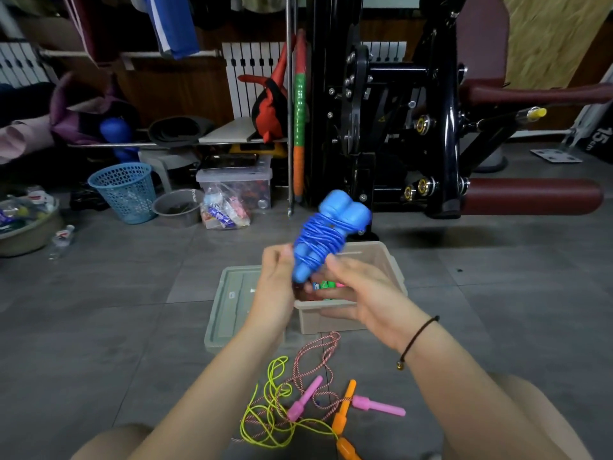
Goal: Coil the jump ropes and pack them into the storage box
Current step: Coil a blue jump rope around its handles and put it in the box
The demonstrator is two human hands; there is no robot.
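Two hands: over box (388, 260)
Left hand (277, 277): grips blue rope (326, 237) at lower end
Right hand (363, 293): thumb against blue rope, hold unclear
Blue rope: wound round its handles, above box

1. A blue mesh wastebasket (124, 190) stands on the grey tiled floor (497, 310), with a grey round basin (177, 205) just beside it.
2. A clear lidded container (235, 185) sits behind a bag of wrapped sweets (224, 212).
3. A plastic bottle (61, 240) lies on its side near a beige tub (30, 237) at the left edge.
4. A black exercise machine (431, 127) with maroon pads fills the right background.
5. A green-and-orange striped pole (299, 127) leans upright beside a white radiator (252, 71).
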